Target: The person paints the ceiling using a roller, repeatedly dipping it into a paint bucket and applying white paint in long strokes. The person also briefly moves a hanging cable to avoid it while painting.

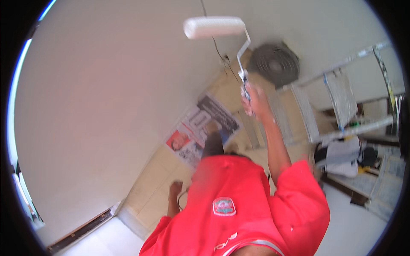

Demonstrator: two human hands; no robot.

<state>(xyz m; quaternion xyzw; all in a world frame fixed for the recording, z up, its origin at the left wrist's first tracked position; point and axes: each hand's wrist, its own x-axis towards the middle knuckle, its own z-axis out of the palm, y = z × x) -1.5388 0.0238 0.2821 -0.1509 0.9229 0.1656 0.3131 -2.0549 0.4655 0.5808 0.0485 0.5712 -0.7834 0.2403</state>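
Observation:
My right hand (255, 99) grips the handle (245, 87) of a paint roller, raised ahead of me on my right. Its white sleeve (213, 27) is held crosswise in front of the pale wall (85, 98); I cannot tell whether they touch. My left hand (175, 187) hangs low beside my red shirt (230, 187), fingers curled, with nothing visible in it. A printed paper sheet (183, 141) lies on the beige tiled floor (149, 187) by the wall's foot, with my leg over part of it.
A dark round fan (275, 64) stands in the corner near a hanging cable (218, 49). A metal ladder (363, 52) with flat steps spans the right side. Beneath it lie bundled white and dark items (341, 155) and boards (380, 187). A narrow bright opening (17, 85) edges the far left.

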